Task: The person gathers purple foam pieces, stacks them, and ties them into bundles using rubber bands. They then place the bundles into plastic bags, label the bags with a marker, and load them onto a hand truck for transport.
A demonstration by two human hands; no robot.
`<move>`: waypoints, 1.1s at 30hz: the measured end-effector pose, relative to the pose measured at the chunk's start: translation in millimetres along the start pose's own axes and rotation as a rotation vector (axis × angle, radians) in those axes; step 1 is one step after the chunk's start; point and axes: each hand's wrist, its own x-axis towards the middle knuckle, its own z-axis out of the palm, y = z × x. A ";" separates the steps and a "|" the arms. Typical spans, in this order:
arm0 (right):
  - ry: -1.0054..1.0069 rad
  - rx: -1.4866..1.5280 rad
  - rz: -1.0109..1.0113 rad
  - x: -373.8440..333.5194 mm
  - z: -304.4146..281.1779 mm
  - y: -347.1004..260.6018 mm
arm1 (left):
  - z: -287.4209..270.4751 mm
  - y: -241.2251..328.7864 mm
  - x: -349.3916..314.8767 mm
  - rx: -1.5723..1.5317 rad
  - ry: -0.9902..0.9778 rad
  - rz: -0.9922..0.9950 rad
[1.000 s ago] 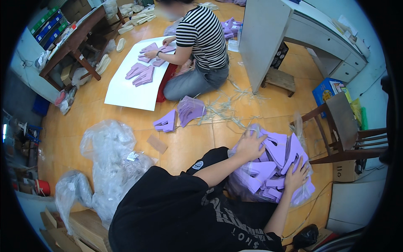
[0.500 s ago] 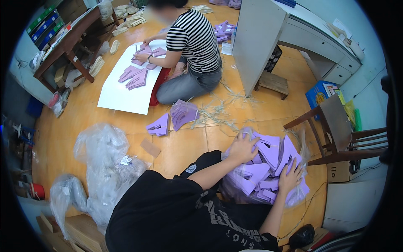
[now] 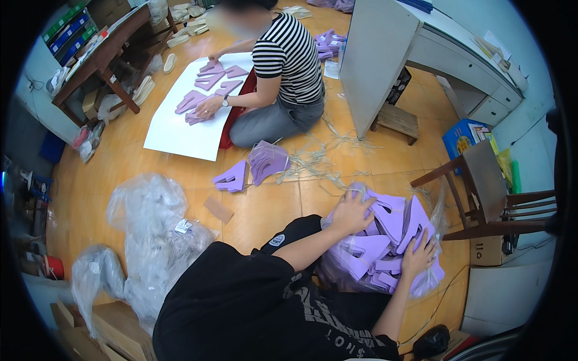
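Resting left hand (image 3: 352, 213) and right hand (image 3: 419, 256), outspread, upon flat purple slotted triangular pieces (image 3: 394, 225). Pointing lengthwise in mixed directions, stacked inside transparent plastic bag (image 3: 336, 265).

Right of the grip, a wooden chair (image 3: 486, 177) stands on the tiled floor (image 3: 265, 213), a cardboard box (image 3: 486, 249) near its legs. Beyond the chair — farther from the grip — is a blue box (image 3: 460, 138) holding papers. Well beyond the grip stand a white desk (image 3: 450, 53) with drawers and a low wooden stool (image 3: 397, 122). Left of the grip, a brown card (image 3: 218, 209) lies flat; farther left, a red bucket (image 3: 55, 268). Far beyond, leftward: a dark wooden table (image 3: 114, 45), then blue and green bins (image 3: 63, 39).
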 end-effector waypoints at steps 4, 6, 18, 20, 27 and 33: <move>-0.012 -0.006 0.007 0.1 3.0 1.7 | -0.8 0.0 -0.7 -0.016 0.036 0.008; -0.007 -0.012 0.004 0.3 3.8 2.2 | -1.1 0.1 -0.6 -0.004 0.033 0.010; -0.008 -0.029 -0.001 0.2 4.3 0.2 | -0.9 -3.4 -1.0 -0.006 0.009 0.004; 0.003 -0.027 -0.007 -0.1 4.3 0.1 | -0.6 -3.1 -1.0 -0.003 -0.007 -0.001; 0.009 -0.042 -0.007 0.6 5.6 -0.1 | 0.1 -5.3 0.8 -0.010 0.012 -0.002; 0.010 -0.049 0.000 -0.1 3.7 -1.7 | 12.7 -7.7 -1.7 -0.059 0.027 0.009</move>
